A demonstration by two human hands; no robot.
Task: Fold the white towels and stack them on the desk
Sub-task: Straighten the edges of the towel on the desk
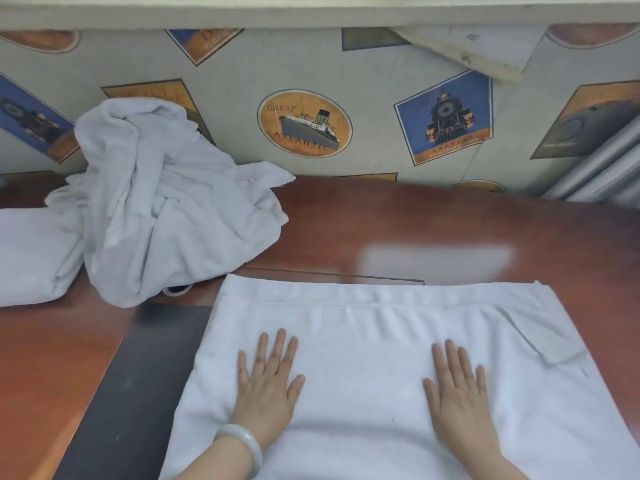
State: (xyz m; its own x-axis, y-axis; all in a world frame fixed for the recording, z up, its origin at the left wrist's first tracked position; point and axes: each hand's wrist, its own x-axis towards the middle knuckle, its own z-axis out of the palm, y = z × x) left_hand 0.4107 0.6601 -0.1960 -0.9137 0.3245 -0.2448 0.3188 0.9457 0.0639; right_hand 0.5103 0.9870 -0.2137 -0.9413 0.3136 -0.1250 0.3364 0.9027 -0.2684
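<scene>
A: Flat towel (381, 358) — where?
B: Spread on the near part of the table (415, 220), front centre. Left hand (268, 386) and right hand (457, 393) lie palms down on it, fingers straight, gripping nothing.
A: Others?
B: Crumpled towels (166, 209) heaped back left — folded towel (31, 254) touching them, far left.

Soft, even light; glare patch on the desk (433, 233); wide-angle edges bend, slightly blurred.
</scene>
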